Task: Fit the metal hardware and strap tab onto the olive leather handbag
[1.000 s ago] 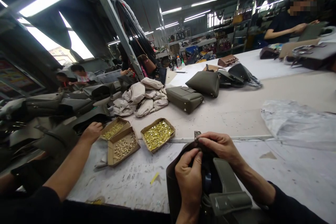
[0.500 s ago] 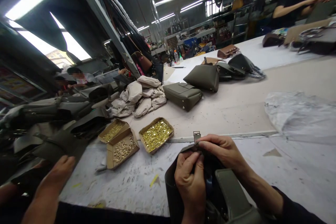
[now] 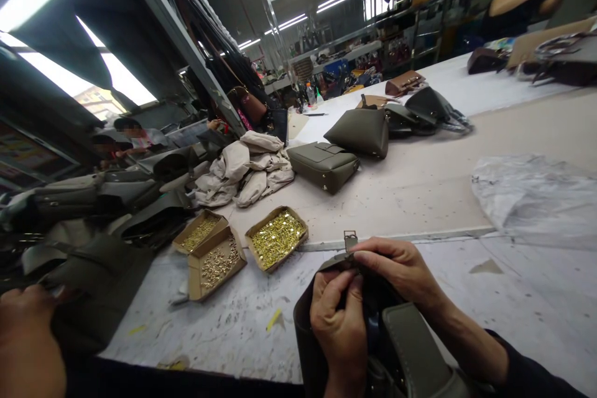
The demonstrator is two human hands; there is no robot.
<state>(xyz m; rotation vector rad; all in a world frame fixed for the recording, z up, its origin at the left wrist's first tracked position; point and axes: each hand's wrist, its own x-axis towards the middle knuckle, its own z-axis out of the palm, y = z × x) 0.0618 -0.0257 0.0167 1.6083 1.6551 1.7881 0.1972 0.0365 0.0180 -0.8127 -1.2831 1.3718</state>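
Note:
An olive-green leather bag (image 3: 415, 342) stands upright at the table's near edge, its dark inside facing up. My left hand (image 3: 338, 317) is closed on the bag's upper rim, fingers pinched together from the inside. Opposite it, my right hand (image 3: 396, 264) pinches the same rim near a short strap tab. A small metal buckle (image 3: 350, 237) sticks up from that tab, just beyond my right fingertips. Whatever lies between the fingertips of both hands is hidden.
A co-worker's hand (image 3: 28, 329) is at the left by olive bag pieces (image 3: 97, 286). Cardboard trays (image 3: 200, 283) hold small metal fittings; another tray (image 3: 305, 237) holds gold ones. Beyond lie beige cloth bags (image 3: 233, 168), an olive bag (image 3: 326, 165) and clear plastic (image 3: 536, 199).
My hands keep nearly the same grip on the bag. The co-worker's hand at the left has moved further left, over the olive pieces. The view has shifted slightly.

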